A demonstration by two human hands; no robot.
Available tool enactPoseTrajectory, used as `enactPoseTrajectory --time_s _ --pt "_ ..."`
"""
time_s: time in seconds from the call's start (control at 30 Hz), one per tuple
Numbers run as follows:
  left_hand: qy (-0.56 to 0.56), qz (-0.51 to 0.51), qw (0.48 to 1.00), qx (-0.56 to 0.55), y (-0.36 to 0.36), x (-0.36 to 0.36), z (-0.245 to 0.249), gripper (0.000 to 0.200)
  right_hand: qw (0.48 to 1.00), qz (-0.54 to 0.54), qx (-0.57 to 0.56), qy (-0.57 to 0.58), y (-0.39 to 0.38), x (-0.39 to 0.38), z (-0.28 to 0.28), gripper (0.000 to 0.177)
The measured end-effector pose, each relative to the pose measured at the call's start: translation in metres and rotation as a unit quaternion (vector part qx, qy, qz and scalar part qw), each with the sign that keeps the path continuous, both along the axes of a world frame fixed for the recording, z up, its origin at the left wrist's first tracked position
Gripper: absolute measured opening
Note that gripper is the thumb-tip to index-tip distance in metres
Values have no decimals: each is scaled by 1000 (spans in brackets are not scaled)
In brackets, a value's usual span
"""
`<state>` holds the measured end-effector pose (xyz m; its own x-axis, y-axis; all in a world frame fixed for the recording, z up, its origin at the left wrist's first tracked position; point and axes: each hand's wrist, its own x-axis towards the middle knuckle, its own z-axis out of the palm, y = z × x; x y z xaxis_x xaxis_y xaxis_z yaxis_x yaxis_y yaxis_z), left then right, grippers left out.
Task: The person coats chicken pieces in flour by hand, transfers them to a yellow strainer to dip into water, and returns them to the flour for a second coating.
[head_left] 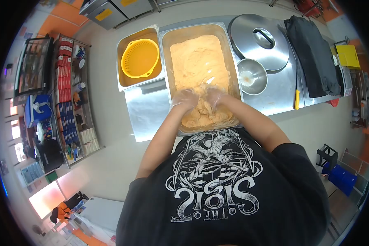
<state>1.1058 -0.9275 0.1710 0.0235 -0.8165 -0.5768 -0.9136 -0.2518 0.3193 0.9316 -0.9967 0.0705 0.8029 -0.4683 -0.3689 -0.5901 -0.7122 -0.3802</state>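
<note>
The orange mixture (199, 59) fills the deep metal tray (167, 61), its long axis twelve to six; the smoother bulk lies at twelve from both your hands, equally near. Your left hand (186, 98) and right hand (216, 98) press into it, grip hidden; I can't tell. Yellow basket (128, 59) at ten, bowl (256, 85) at two.
</note>
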Motion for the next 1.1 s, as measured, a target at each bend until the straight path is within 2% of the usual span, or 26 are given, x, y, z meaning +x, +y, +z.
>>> enactPoseTrajectory --time_s 0.03,0.07,0.13,0.17,0.23,0.27,0.33,0.43,0.47,0.5,0.53,0.57,0.6,0.63,0.67,0.7,0.73,0.77,0.83,0.87,0.9,0.93,0.97,1.03,1.07,1.1 --pt "-2 21 998 -62 -3 0 -8 53 994 -25 107 22 8 2 -12 32" --pt "0 22 998 -62 -5 -4 -3 53 994 -24 107 24 10 1 -18 32" --pt "-13 106 980 -167 -10 -14 6 57 976 71 205 4 12 -2 -25 30" --pt "-11 109 980 -167 -12 -16 11 57 976 73 205 7 6 -3 -8 30" --pt "-7 84 996 -23 -15 -20 18 57 994 102 36 30 -12 -3 59 36" --pt "-5 89 996 -21 -11 -20 20 57 993 107 37 33 -12 -5 70 36" --pt "5 30 998 51 1 -19 22 65 977 -19 81 197 -7 -16 80 28" --pt "31 10 993 110 4 -5 -75 71 949 12 178 260 11 -26 40 30" --pt "29 9 994 107 3 -3 -64 71 950 10 176 258 15 -37 5 30" --pt "77 22 987 143 6 -2 -41 72 958 33 227 172 18 -52 -39 37" --pt "125 35 976 178 9 -4 -16 73 956 56 275 84 20 -60 -59 45" --pt "124 35 976 175 10 -12 10 73 957 56 272 83 26 -55 -44 45" --pt "62 99 969 216 10 -24 38 73 893 -192 404 37 38 -46 -16 50" --pt "-1 162 954 254 9 -31 52 72 754 -423 502 -14 41 -40 2 55" --pt "-4 162 955 250 14 -26 33 72 755 -422 501 -18 37 -40 -9 55" --pt "103 181 961 181 23 -17 -3 73 902 -227 366 5 36 -43 -34 58" --pt "209 198 951 110 29 -13 -22 74 979 -15 202 30 36 -46 -48 61" --pt "208 198 951 110 27 -17 3 74 979 -15 203 29 42 -45 -26 61" --pt "201 373 884 200 23 -28 48 72 956 -33 101 -275 63 -43 18 46" --pt "202 376 882 199 24 -28 38 72 956 -30 102 -274 63 -33 6 46" --pt "237 402 866 180 25 -26 17 69 781 -312 463 -280 63 -18 -10 47" --pt "271 427 848 160 27 -23 -1 67 418 -521 712 -215 62 -8 -22 50" --pt "271 430 846 159 29 -22 -12 67 420 -519 714 -213 60 -2 -12 50" --pt "357 399 840 90 34 -21 -35 63 475 -590 618 -210 56 3 14 48" --pt "356 401 839 92 34 -22 -43 63 475 -590 619 -208 53 4 28 48" --pt "342 378 857 73 32 -23 -50 61 533 -610 563 -165 49 4 42 42"
